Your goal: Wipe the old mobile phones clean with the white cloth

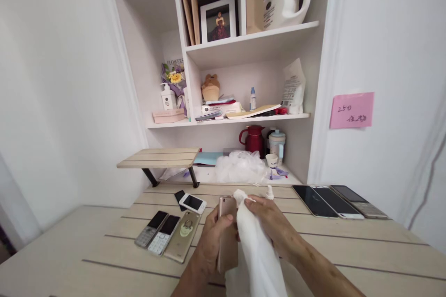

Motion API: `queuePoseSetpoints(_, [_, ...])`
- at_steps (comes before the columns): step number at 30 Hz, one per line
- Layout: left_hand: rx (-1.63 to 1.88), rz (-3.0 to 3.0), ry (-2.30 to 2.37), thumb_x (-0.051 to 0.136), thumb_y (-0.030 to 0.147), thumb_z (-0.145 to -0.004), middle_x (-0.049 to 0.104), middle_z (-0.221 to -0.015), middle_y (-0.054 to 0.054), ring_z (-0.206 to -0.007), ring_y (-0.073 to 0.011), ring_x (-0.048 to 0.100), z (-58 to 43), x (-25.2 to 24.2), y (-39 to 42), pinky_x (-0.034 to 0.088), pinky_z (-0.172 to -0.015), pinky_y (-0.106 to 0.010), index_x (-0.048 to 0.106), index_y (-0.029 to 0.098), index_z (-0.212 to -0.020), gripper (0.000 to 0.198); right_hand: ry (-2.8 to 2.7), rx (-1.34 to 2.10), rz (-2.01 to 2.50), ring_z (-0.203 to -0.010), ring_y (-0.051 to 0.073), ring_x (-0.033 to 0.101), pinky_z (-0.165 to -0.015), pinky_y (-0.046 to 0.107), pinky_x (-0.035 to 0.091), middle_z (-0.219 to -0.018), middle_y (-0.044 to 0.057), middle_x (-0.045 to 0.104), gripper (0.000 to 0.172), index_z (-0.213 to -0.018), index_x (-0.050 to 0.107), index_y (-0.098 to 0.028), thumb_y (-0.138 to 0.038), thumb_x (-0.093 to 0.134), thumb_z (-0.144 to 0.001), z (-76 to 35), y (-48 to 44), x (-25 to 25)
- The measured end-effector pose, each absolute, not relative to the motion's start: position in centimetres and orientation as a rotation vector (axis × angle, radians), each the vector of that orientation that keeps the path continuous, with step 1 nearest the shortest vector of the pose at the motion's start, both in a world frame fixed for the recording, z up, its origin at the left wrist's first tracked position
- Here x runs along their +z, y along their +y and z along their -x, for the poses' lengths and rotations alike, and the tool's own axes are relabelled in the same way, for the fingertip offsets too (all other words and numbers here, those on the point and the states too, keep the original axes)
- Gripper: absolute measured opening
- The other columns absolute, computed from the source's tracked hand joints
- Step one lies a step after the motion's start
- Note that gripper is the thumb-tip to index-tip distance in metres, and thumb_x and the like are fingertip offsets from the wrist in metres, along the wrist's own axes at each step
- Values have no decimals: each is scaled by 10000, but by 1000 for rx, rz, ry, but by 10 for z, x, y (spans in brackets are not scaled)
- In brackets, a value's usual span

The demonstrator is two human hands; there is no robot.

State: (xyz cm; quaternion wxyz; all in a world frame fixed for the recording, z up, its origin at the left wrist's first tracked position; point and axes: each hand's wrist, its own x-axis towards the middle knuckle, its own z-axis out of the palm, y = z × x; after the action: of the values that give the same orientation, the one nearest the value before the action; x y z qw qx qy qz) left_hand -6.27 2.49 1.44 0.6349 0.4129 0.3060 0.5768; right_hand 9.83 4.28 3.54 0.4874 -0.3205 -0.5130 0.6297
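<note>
My left hand (pixel 212 246) grips a gold smartphone (pixel 227 234) upright, with its lower part held against the palm. My right hand (pixel 270 227) pinches the gathered top of a white cloth (pixel 257 255), which hangs down in front of the phone and touches it. On the wooden table (pixel 348 241), a group of phones lies to the left of my hands: a silver keypad phone (pixel 151 228), a white keypad phone (pixel 164 234) and a gold phone with a ring holder (pixel 183 236). A white smartphone (pixel 193 203) lies just beyond them.
Several dark-screened smartphones (pixel 334 201) lie in a row at the table's far right. A low wooden riser (pixel 158 158) and a white plastic mesh bundle (pixel 240 168) stand at the back, below white shelves (pixel 251 46) holding assorted items.
</note>
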Motion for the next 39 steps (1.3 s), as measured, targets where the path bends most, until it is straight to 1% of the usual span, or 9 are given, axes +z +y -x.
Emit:
queuePoseSetpoints(3, [1304, -984, 673, 673, 281, -819, 712, -813, -73, -646, -182, 629, 61, 12, 24, 476, -671, -303, 666, 149, -1162, 367, -1233, 1483, 812, -529, 180, 616, -485, 258, 441, -658, 9, 667, 379, -1076, 648, -164, -447, 657, -824, -97, 44, 34])
queuePoseSetpoints(7, [1234, -976, 602, 697, 288, -820, 729, -1024, -119, -870, -240, 681, 58, 10, 23, 484, -830, -343, 588, 169, -1288, 495, -1300, 1327, 806, -752, 210, 660, -626, 275, 486, -904, 35, 722, 399, -1188, 625, -191, -378, 645, -836, -93, 41, 34])
queuePoseSetpoints(13, [1261, -900, 796, 738, 300, -758, 744, -866, -117, -759, -235, 685, 59, 9, 24, 502, -734, -326, 687, 115, -1078, 373, -1530, 1108, 837, -1008, 251, 632, -853, 325, 486, -1115, 49, 700, 438, -1238, 601, -188, -317, 643, -821, -84, 36, 31])
queuePoseSetpoints(20, [1412, -763, 859, 740, 292, -692, 721, -727, -84, -634, -221, 656, 74, -1, 36, 492, -596, -304, 690, 115, -911, 286, -1653, 715, 1129, -1112, 273, 582, -914, 390, 463, -1256, 118, 610, 561, -1340, 514, -161, -346, 608, -818, -92, 35, 32])
queuePoseSetpoints(23, [1521, -687, 871, 733, 290, -677, 713, -690, -55, -585, -201, 640, 78, 1, 39, 490, -580, -299, 678, 142, -865, 245, -1902, 479, 1205, -999, 257, 617, -850, 372, 439, -1114, 73, 678, 297, -1093, 671, -222, -382, 535, -884, -91, 22, 44])
queuePoseSetpoints(26, [1586, -652, 871, 737, 284, -660, 701, -642, -42, -534, -186, 617, 79, 4, 40, 472, -550, -288, 675, 146, -844, 238, -2206, 376, 1336, -766, 233, 643, -670, 329, 389, -827, 46, 718, 355, -834, 692, -235, -497, 469, -922, -84, 8, 49])
queuePoseSetpoints(28, [1604, -642, 874, 740, 295, -649, 699, -625, -47, -519, -194, 614, 78, 4, 40, 466, -540, -295, 673, 141, -855, 266, -2326, 331, 1409, -733, 247, 637, -606, 313, 326, -799, 65, 718, 347, -801, 666, -218, -529, 530, -874, -78, 4, 47])
queuePoseSetpoints(33, [1630, -620, 876, 724, 315, -649, 701, -622, -48, -527, -210, 621, 77, 2, 42, 454, -530, -297, 661, 149, -900, 307, -2351, 333, 1388, -694, 204, 595, -584, 292, 270, -785, 49, 693, 81, -791, 575, -205, -261, 527, -828, -75, 6, 39])
queuePoseSetpoints(39, [1657, -615, 847, 724, 294, -642, 674, -585, -35, -520, -200, 610, 78, 4, 43, 450, -539, -292, 663, 151, -805, 225, -2161, 692, 1301, -624, 138, 519, -553, 248, 313, -677, -32, 590, 103, -723, 487, -216, -249, 547, -801, -80, 6, 48])
